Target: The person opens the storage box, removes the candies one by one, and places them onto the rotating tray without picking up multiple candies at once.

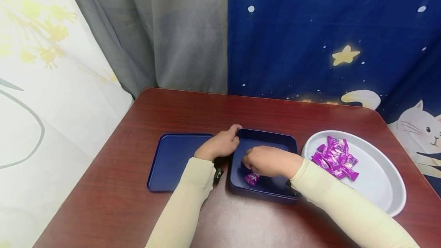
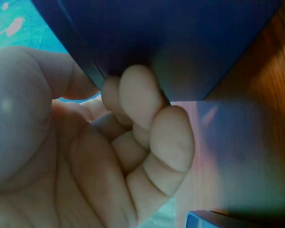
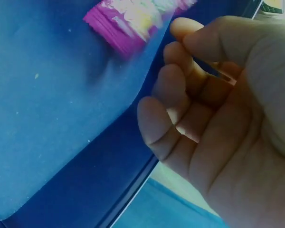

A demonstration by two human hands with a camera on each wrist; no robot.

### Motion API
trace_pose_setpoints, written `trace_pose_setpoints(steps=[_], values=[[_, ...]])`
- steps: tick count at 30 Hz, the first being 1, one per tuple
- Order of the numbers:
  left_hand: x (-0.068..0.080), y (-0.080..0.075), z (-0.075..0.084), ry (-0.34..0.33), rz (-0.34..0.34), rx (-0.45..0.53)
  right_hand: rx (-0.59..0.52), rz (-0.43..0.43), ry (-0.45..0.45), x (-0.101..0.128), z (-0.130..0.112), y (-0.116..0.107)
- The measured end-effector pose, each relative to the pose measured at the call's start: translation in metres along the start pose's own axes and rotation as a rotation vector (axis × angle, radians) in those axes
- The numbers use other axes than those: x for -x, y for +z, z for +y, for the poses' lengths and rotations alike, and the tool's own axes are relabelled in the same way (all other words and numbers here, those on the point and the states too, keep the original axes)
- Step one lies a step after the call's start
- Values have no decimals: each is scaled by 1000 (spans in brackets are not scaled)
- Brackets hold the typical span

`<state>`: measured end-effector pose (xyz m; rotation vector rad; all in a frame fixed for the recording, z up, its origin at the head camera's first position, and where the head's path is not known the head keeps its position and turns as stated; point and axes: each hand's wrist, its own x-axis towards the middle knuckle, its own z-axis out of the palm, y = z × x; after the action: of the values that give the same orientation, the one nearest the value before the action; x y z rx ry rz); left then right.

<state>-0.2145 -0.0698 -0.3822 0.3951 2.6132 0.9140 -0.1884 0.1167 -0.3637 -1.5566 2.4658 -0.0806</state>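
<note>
Lid [image 1: 172,160] beside box [image 1: 268,137]; left fingers [image 2: 137,92] gripping box wall, right fingers [image 3: 175,85] loosely curled.

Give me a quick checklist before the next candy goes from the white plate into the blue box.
1. Blue box steadied: ok. The left hand grips its left wall, thumb over the rim.
2. Last candy released: ok. It lies on the box floor, and in the right wrist view the right hand holds nothing, fingers loosely curled.
3. Room in the box: ok. Only one candy shows inside; the hand hides part of the floor.
4. Supply on the white plate: ok. A pile of purple candies lies there.
5. Blue lid out of the way: ok. It lies flat left of the box.
6. Candy count on the plate: cannot tell.
</note>
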Motion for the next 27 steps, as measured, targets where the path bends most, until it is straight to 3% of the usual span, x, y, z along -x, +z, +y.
trace_pose_setpoints(steps=[8, 17, 27], values=[[0, 1, 0, -5, -4, -3, -22, -21, 58, 3, 0, 0], [0, 0, 0, -3, -2, -9, 12, -115, 107, 6, -6, 2], [0, 0, 0, 4, -9, -3, 74, -69, 75, 2, -8, 5]])
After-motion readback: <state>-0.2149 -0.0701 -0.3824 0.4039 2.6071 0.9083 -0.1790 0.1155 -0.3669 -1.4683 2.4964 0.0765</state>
